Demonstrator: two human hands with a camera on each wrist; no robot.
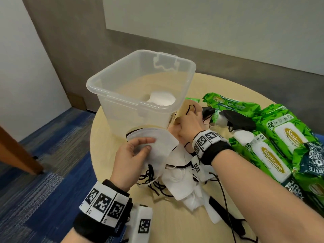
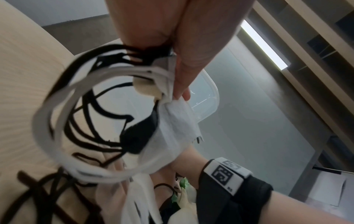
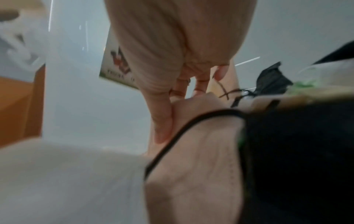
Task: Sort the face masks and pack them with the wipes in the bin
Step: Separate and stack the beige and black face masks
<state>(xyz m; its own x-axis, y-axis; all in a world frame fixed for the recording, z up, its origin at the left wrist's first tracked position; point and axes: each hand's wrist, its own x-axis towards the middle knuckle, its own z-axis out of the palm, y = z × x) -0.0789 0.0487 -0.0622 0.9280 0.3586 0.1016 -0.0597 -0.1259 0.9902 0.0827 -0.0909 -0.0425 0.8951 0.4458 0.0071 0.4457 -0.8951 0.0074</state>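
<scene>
A: So, where's the left hand (image 1: 130,159)?

B: Just in front of the bin (image 1: 122,102), fingers and thumb pinching a folded white mask (image 1: 157,142). Left wrist view shows the same grip: thumb over the white fabric, white and black ear loops dangling below it.

A: Right hand (image 1: 188,127)?

B: Right beside the bin's near right corner, down on the beige masks (image 1: 185,109) lying there. Right wrist view has the fingers curled and the thumb pressed along beige mask fabric with a black loop across it. Looks like a grip on it, blurry though.

A: Bin contents?

B: Clear plastic, lid off. One white mask (image 1: 162,99) lies at the bottom. Nothing else visible through the walls.

A: Rest of the masks?

B: Loose heap of white masks (image 1: 182,183) with tangled black and white loops on the bench (image 1: 101,137), in front of the bin, under and between the forearms. Black masks (image 1: 236,120) to the right of the bin, beside the right hand.

A: Wipes?

B: Green wipe packs (image 1: 273,149) on the bench, well right of the bin, several overlapping, white flip lids up. None in the bin.

A: Anything else?

B: Both wrists carry black bands with square-marker tags. Blue carpet (image 1: 52,155) left of the bin, below the bench edge.
</scene>
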